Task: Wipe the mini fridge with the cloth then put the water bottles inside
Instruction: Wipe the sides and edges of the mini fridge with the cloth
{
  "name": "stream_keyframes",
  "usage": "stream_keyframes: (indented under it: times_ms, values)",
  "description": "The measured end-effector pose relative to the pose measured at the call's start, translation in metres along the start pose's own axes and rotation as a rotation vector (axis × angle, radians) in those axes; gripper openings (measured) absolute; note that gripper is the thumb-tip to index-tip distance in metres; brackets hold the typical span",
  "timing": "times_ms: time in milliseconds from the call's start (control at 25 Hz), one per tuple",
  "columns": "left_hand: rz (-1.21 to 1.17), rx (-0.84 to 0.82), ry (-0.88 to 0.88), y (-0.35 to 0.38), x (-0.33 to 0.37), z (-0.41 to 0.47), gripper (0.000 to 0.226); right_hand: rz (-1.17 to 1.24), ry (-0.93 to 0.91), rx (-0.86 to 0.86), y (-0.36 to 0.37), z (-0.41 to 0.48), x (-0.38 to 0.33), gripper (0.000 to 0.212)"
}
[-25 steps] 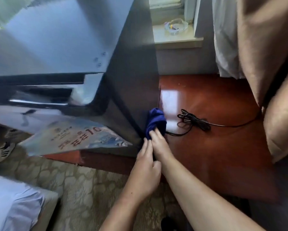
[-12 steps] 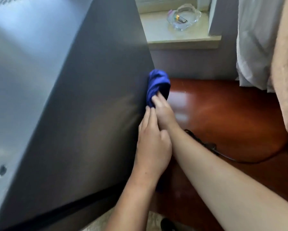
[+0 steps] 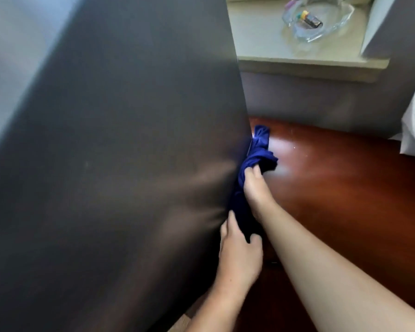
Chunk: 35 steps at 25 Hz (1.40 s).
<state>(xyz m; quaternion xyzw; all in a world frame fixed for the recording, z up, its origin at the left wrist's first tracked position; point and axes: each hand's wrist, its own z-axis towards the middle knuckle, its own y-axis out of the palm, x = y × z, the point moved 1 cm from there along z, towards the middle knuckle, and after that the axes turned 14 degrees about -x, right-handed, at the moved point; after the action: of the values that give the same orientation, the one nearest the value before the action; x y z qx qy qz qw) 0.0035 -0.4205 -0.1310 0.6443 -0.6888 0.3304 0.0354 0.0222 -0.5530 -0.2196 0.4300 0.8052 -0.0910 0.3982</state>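
Here: right hand (image 3: 257, 190) grips cloth (image 3: 259, 154) against mini fridge (image 3: 129, 140) edge; left hand (image 3: 240, 257) pinches lower end.

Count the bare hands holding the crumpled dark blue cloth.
2. The right hand grips the blue cloth high, by the grey mini fridge; the left hand holds its lower end.

cloth (image 3: 258, 161): I see it no longer balled, now drawn out long down the mini fridge (image 3: 129, 164) rear edge | left hand (image 3: 240, 257): I see it apart from the right hand (image 3: 257, 192), lower, now pinching the cloth's bottom end
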Motion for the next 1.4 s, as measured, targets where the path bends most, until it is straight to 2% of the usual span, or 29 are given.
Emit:
stream_keyframes:
  times_ms: [80,160,240,360,440,560,720,800,840,920,1000,1120,1200,1320,1400]
  values:
    - [-0.217,-0.112,-0.217,0.015,-0.026,0.009,0.088,0.049,-0.023,-0.035,-0.004,0.011,0.011,0.080]
    - [-0.509,-0.135,-0.278,0.020,-0.036,0.018,0.088,0.052,-0.021,-0.059,-0.006,-0.009,0.013,0.072]
    - [-0.718,-0.073,-0.234,0.020,-0.036,0.024,0.068,-0.018,0.007,-0.108,-0.008,-0.042,0.021,0.057]
    - [-0.750,0.004,-0.124,0.019,-0.040,0.017,0.061,-0.202,0.047,-0.160,-0.004,-0.092,0.036,0.025]
    - [-0.881,-0.071,-0.099,0.020,-0.044,-0.001,0.044,-0.249,0.038,-0.137,0.005,-0.124,0.040,0.020]
    - [-1.000,-0.202,-0.061,0.024,-0.057,-0.038,0.039,-0.302,0.014,-0.026,0.017,-0.172,0.048,0.023]
    - [-0.924,-0.415,0.048,0.020,-0.098,-0.077,0.049,-0.301,-0.009,0.251,0.047,-0.237,0.063,0.042]
    - [-0.886,-0.511,0.115,0.013,-0.125,-0.094,0.052,-0.160,-0.063,0.368,0.072,-0.267,0.083,0.037]
    - [-0.875,-0.553,0.158,0.007,-0.139,-0.101,0.057,-0.043,-0.103,0.403,0.087,-0.281,0.097,0.033]
    - [-0.814,-0.615,0.281,-0.011,-0.168,-0.116,0.082,0.089,-0.149,0.426,0.124,-0.314,0.123,0.031]
    - [-0.667,-0.603,0.404,-0.027,-0.202,-0.131,0.095,-0.105,-0.127,0.449,0.154,-0.339,0.148,0.030]
    - [-0.407,-0.582,0.539,-0.063,-0.258,-0.156,0.078,-0.487,-0.108,0.512,0.203,-0.372,0.182,0.019]
    - [-0.330,-0.576,0.540,-0.083,-0.279,-0.154,0.067,-0.611,-0.166,0.549,0.230,-0.385,0.199,0.020]
    - [-0.297,-0.631,0.525,-0.097,-0.300,-0.158,0.060,-0.642,-0.221,0.621,0.262,-0.397,0.230,0.036]
    - [-0.274,-0.639,0.540,-0.107,-0.315,-0.166,0.058,-0.538,-0.260,0.735,0.284,-0.398,0.252,0.040]
